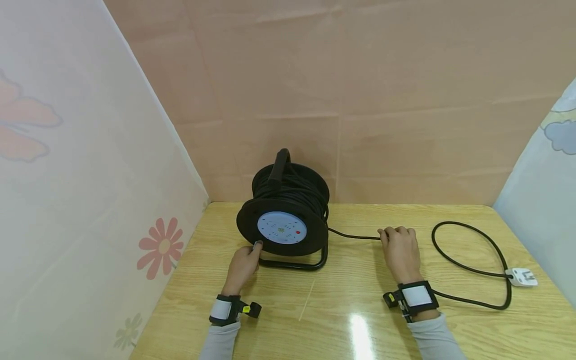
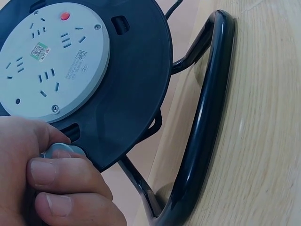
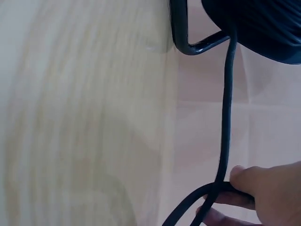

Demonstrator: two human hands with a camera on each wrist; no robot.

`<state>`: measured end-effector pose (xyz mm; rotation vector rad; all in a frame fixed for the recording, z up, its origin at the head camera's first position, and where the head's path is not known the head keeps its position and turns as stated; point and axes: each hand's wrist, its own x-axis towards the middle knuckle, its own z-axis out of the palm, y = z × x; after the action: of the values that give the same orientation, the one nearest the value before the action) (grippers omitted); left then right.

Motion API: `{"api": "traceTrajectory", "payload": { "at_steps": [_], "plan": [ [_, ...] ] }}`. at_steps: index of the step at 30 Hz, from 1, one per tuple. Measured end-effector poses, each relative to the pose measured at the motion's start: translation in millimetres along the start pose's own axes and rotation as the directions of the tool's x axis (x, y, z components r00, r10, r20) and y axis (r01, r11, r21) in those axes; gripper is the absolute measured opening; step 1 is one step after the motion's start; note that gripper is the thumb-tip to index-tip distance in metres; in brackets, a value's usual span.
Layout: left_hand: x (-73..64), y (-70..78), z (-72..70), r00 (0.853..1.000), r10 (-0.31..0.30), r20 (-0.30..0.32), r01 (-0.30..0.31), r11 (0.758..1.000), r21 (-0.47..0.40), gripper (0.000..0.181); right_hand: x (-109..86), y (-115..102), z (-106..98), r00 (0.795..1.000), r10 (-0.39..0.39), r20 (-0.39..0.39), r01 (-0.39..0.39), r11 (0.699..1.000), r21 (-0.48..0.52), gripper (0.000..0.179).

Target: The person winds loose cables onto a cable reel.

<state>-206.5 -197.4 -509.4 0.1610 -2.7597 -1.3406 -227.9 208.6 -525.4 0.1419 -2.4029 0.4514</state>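
A black cable reel stands on the table at centre left, its round white socket panel turned toward me. My left hand is at the lower left of the reel's front disc. In the left wrist view its thumb and fingers curl round a grey knob on that disc, partly hidden by them. To the right of the reel, my right hand pinches the black cable between thumb and fingers. From the reel's side the cable runs to this hand, and two strands cross by the fingertips in the right wrist view.
Beyond my right hand the loose cable curves in a loop to a white plug near the table's right edge. The reel rests on a black tubular stand, with a carrying handle on top. Fabric walls enclose the wooden table.
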Motion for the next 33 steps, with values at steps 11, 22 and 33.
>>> {"api": "traceTrajectory", "payload": {
  "at_steps": [11, 22, 33],
  "plan": [
    [-1.1, 2.4, -2.9, 1.0, 0.001, -0.02, -0.001, 1.0, -0.031, 0.056, -1.5, 10.1, -9.1, 0.983, 0.177, 0.049, -0.18, 0.982, 0.063, 0.037],
    [-1.5, 3.0, -4.3, 1.0, 0.009, -0.029, -0.012, 0.996, -0.086, 0.058, 4.2, 12.8, -15.0, 0.943, 0.311, 0.119, -0.328, 0.931, 0.161, 0.044],
    [-0.7, 2.6, -4.7, 0.999, 0.016, -0.038, -0.02, 0.993, -0.12, 0.06, 4.6, 16.3, -16.9, 0.905, 0.409, 0.115, -0.425, 0.874, 0.237, 0.046]
  ]
}}
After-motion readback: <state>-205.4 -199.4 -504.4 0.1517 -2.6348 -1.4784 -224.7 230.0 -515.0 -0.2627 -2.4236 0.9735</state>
